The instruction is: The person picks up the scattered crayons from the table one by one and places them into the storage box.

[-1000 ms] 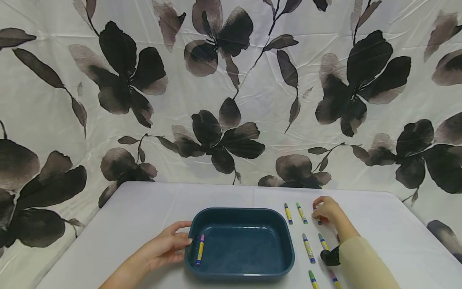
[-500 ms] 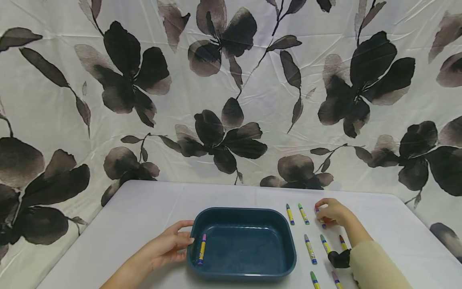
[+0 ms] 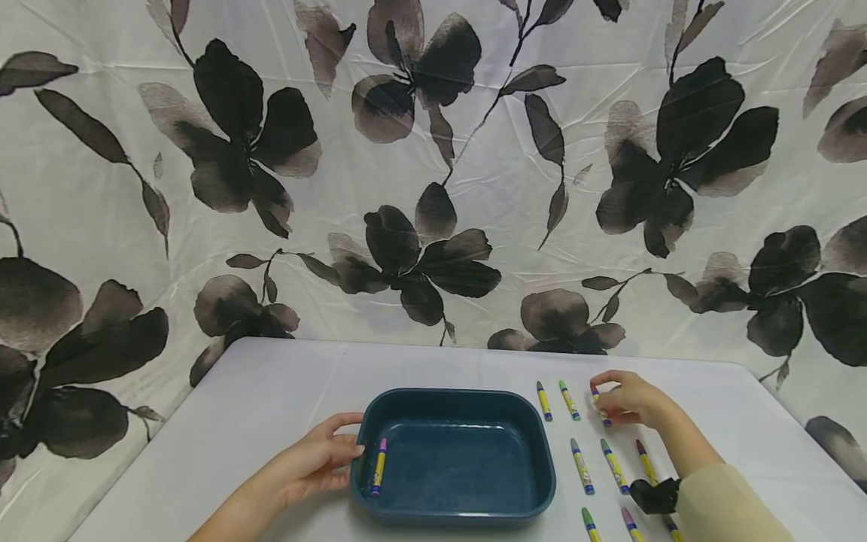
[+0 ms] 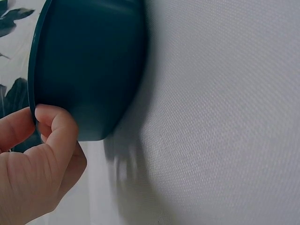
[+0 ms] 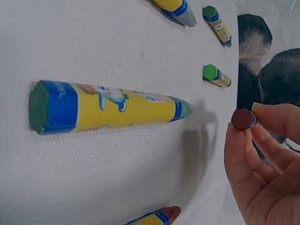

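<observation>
In the head view, my left hand holds the left rim of a dark teal rectangular tub, thumb and fingers on either side of the edge. The left wrist view shows the same pinch on the rim. A purple-tipped crayon lies inside the tub near its left wall. At the right, my right hand pinches a crayon with a yellow and blue wrapper. Its dark red-brown end faces the right wrist camera, between thumb and fingers.
Several crayons lie in rows right of the tub, among them a grey one, a dark green one and a brown-red one. Behind the white table hangs a floral cloth. A black strap piece sits at my right wrist.
My right wrist and sleeve have swung to the right, uncovering more crayons, while the fingers stay at the pinched crayon. The left hand and tub keep their places; the view shifted slightly earlier.
</observation>
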Demonstrator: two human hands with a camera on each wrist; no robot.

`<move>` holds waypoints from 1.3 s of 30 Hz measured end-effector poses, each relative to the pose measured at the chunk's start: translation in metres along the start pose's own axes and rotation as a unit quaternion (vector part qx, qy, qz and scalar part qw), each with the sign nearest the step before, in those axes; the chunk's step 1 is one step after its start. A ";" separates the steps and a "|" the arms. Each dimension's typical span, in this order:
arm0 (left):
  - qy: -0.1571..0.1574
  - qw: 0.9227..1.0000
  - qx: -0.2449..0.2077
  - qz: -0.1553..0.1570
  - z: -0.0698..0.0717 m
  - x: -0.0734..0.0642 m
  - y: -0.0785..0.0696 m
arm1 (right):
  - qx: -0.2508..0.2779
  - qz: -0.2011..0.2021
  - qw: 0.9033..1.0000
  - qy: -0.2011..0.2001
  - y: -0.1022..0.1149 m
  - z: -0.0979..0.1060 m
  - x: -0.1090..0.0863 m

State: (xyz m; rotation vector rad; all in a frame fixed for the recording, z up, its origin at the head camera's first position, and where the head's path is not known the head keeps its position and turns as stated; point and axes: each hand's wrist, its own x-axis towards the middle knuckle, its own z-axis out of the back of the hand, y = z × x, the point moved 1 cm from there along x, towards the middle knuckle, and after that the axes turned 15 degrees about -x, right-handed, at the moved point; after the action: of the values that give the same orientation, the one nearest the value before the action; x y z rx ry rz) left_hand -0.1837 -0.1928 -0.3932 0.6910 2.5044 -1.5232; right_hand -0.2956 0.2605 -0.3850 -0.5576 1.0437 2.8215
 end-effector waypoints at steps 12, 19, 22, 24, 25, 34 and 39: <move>-0.006 1.000 0.003 0.005 0.000 0.001 0.000 | 0.033 0.012 0.999 0.017 0.012 -0.005 -0.010; -0.005 1.000 0.005 0.002 0.001 0.002 0.000 | 0.036 0.046 0.998 0.029 0.022 -0.007 -0.018; -0.002 1.000 0.005 0.001 0.001 0.002 0.000 | 0.037 0.066 0.997 0.034 0.029 -0.008 -0.022; 0.000 1.000 0.005 0.001 0.001 0.001 0.000 | 0.041 0.078 0.995 0.038 0.032 -0.009 -0.024; 0.000 1.000 0.005 0.001 0.000 0.001 0.000 | 0.043 0.084 0.995 0.040 0.034 -0.009 -0.025; 0.000 1.000 0.004 0.000 -0.002 -0.001 -0.001 | 0.055 0.121 0.989 0.061 0.050 -0.013 -0.033; 0.001 1.000 0.008 -0.001 -0.001 0.000 0.000 | 0.058 0.128 0.988 0.066 0.056 -0.016 -0.034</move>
State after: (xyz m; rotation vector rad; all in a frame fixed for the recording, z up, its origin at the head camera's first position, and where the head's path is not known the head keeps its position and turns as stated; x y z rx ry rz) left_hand -0.1836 -0.1920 -0.3930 0.6926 2.4980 -1.5446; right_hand -0.2701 0.2087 -0.3497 -0.6498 1.3859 2.9460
